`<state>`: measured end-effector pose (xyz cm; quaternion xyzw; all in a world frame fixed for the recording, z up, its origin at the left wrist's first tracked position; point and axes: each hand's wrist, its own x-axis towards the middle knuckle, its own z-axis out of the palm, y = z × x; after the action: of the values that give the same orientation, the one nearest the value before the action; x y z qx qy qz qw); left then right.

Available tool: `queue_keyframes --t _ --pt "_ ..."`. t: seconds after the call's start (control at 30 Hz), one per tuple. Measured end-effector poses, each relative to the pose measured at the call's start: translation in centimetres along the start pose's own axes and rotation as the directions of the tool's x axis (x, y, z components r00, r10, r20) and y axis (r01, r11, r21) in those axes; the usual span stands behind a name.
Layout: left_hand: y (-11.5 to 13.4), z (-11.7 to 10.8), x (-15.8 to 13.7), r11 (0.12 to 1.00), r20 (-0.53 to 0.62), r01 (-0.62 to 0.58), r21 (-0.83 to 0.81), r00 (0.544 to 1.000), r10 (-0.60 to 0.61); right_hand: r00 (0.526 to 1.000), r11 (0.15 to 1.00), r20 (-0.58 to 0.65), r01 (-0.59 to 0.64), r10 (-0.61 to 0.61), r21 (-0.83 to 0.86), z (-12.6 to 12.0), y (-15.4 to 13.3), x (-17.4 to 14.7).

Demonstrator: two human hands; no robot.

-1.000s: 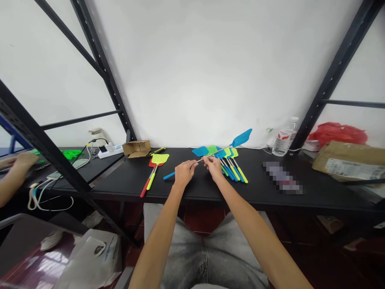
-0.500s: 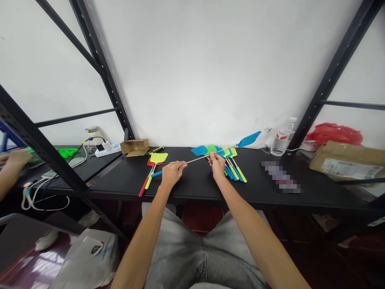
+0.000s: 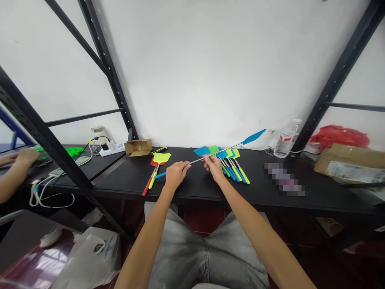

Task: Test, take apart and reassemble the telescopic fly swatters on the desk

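Note:
A blue fly swatter [image 3: 253,137] with a metal telescopic rod is stretched across the front of me, its blue head raised to the right and its handle end to the left. My left hand [image 3: 176,175] is closed round it where handle and rod meet. Farther along, my right hand [image 3: 213,165] pinches the metal rod. Behind and right of that hand, several blue, green and yellow swatters [image 3: 240,170] lie fanned out on the black table. Left of my left hand, a yellow swatter [image 3: 162,158] lies partly over a red swatter [image 3: 147,182].
An open cardboard box [image 3: 138,147] and a power strip [image 3: 112,149] stand at the back left. To the right are a water bottle [image 3: 287,138], a blurred-out item [image 3: 284,179], a parcel [image 3: 350,164] and a red bag [image 3: 339,136]. Another person's hand [image 3: 25,158] shows far left.
The right hand has slid slightly left along the rod. The swatter's head has turned more edge-on. The whole view has shifted a little.

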<state>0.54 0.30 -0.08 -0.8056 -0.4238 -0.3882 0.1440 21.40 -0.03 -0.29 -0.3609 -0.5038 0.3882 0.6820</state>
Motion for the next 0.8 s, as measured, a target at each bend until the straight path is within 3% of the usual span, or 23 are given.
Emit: queue_keyframes --t 0.1,0.2,0.5,0.8 --pt "0.76 0.26 0.1 0.997 -0.003 -0.063 -0.05 0.998 0.063 0.975 0.996 0.22 -0.006 0.026 -0.093 0.89 0.33 -0.42" --pt "1.21 0.43 0.18 0.993 0.003 -0.077 -0.086 0.997 0.078 0.961 0.993 0.277 0.02 0.013 -0.115 1.15 0.57 -0.54" --pt "1.14 0.4 0.52 0.998 0.084 0.0 -0.057 0.996 0.004 0.986 0.994 0.168 -0.005 0.025 -0.113 0.92 0.68 -0.35" --pt "0.83 0.09 0.41 0.996 0.114 0.087 0.001 0.99 -0.087 0.997 0.998 -0.073 -0.041 0.037 -0.053 0.18 0.65 0.2"
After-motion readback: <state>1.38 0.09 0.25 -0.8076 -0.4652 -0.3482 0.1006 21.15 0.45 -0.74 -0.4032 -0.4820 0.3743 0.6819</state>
